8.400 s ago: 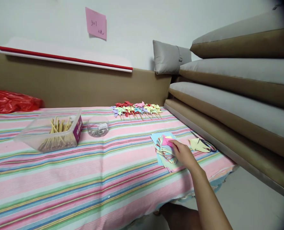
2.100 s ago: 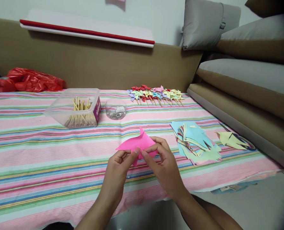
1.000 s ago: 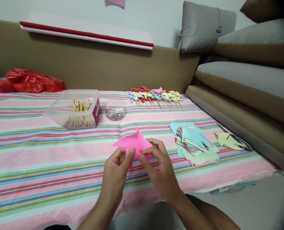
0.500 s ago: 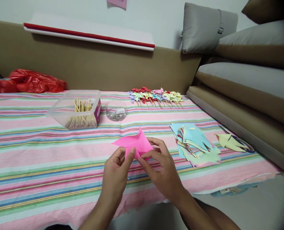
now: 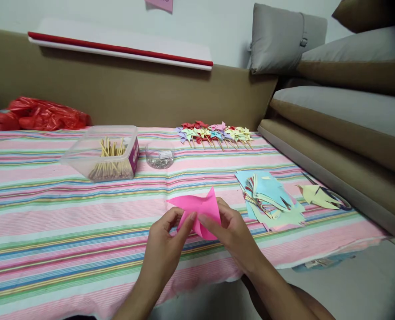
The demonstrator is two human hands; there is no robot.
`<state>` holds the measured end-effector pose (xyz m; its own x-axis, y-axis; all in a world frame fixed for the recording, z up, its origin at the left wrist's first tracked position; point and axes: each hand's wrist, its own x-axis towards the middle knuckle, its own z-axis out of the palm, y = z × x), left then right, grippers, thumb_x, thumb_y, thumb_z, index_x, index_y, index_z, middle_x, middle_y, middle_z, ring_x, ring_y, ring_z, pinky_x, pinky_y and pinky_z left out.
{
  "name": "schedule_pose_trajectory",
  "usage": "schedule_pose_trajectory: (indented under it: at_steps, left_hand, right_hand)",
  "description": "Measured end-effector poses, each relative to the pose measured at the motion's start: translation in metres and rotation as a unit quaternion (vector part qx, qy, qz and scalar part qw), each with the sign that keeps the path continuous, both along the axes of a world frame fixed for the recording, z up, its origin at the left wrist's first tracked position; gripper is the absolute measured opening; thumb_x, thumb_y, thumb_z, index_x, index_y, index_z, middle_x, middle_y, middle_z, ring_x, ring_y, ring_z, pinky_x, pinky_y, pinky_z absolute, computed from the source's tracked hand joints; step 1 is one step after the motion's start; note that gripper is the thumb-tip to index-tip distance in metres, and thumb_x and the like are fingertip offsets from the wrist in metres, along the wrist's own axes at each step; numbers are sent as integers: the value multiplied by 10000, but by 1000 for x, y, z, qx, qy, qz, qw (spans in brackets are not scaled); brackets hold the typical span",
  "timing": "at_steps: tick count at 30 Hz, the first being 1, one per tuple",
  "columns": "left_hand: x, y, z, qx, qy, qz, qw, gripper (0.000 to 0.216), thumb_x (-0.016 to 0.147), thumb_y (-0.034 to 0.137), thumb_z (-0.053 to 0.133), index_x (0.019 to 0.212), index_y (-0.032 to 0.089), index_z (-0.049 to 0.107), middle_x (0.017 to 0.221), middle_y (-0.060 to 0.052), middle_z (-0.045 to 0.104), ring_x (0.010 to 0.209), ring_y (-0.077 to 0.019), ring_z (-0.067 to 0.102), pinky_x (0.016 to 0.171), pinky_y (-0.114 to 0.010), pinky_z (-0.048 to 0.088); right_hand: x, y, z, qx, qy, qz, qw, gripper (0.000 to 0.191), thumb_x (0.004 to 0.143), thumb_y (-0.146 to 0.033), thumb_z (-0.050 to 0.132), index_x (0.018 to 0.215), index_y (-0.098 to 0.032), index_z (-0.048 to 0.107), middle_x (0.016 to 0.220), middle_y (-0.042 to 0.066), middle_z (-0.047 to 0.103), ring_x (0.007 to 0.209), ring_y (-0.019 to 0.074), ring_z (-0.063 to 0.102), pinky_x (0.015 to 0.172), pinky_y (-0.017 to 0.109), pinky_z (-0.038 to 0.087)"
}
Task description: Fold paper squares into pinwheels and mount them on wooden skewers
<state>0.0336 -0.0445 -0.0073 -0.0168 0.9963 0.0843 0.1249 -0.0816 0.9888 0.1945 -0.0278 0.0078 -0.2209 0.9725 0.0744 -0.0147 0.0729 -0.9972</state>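
Note:
A bright pink sheet of paper [image 5: 199, 204] with pointed, cut corners is held above the striped cloth, close to its front edge. My left hand [image 5: 167, 233] pinches its lower left part, thumb on the near face and fingers behind. On the right side, my right hand [image 5: 233, 233] grips the same paper, its thumb pressed on the face near the middle and its fingers mostly hidden behind. One flap stands up at the top right, and the lower part curves toward me. The two thumbs nearly meet.
Beyond the hands stand a clear plastic box [image 5: 113, 171] of wooden sticks and a round clear container [image 5: 160, 161] of small metal pieces. Paper pinwheels [image 5: 217, 132] lie at the back. To the right are cut papers [image 5: 270, 200], a yellow piece [image 5: 319, 197] over scissors, and stacked cushions [image 5: 344, 115].
The pink paper has shifted slightly right and turned in my hands. My right thumb has moved from its lower edge onto its face. The view has shifted slightly.

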Motion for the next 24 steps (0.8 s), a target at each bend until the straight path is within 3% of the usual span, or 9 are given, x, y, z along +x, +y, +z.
schedule_pose_trajectory:
  at_steps: [8, 11, 14, 17, 20, 24]
  left_hand:
    - [0, 1, 3, 6, -74, -17, 997, 172, 886, 365, 686, 918, 228, 588, 707, 44, 587, 700, -136, 534, 668, -228, 427]
    - [1, 2, 3, -10, -114, -14, 993, 277, 877, 366, 701, 1094, 243, 580, 770, 29, 654, 764, -151, 595, 737, -245, 466]
    - [5, 1, 5, -56, -174, -3, 983, 425, 815, 362, 766, 1180, 244, 583, 1000, -27, 718, 925, -183, 646, 815, -263, 493]
    - [11, 0, 6, -106, -212, -17, 971, 457, 755, 327, 814, 1165, 237, 632, 1083, -45, 717, 966, -197, 649, 842, -270, 501]
    - [18, 0, 5, -111, -236, -19, 965, 349, 733, 305, 823, 1046, 217, 696, 915, -22, 718, 882, -190, 636, 814, -266, 498]
    - [21, 2, 1, -101, -262, 28, 959, 237, 713, 326, 837, 889, 205, 734, 795, 3, 684, 813, -186, 620, 811, -279, 492]
  right_hand:
    - [1, 1, -4, -12, -4, 9, 1000, 168, 875, -369, 680, 839, -208, 713, 1005, 35, 579, 944, 200, 587, 780, 290, 486]
    - [-2, 2, -6, -20, 16, -11, 1000, 166, 862, -362, 694, 844, -198, 715, 1027, 45, 607, 948, 207, 588, 810, 306, 483]
    - [-6, 2, -10, -62, 80, -49, 994, 207, 850, -379, 712, 936, -192, 733, 1039, 57, 665, 875, 189, 588, 796, 314, 480]
    - [-11, 3, -15, -98, 158, -62, 981, 262, 853, -389, 717, 1017, -186, 737, 960, 56, 716, 831, 181, 594, 801, 319, 473]
    - [-18, 2, -17, -118, 205, -65, 969, 258, 848, -382, 730, 1009, -181, 742, 883, 47, 733, 833, 190, 608, 821, 330, 469]
    - [-30, -2, -16, -130, 235, -79, 960, 227, 827, -373, 749, 949, -181, 753, 833, 31, 729, 823, 191, 623, 841, 333, 472]
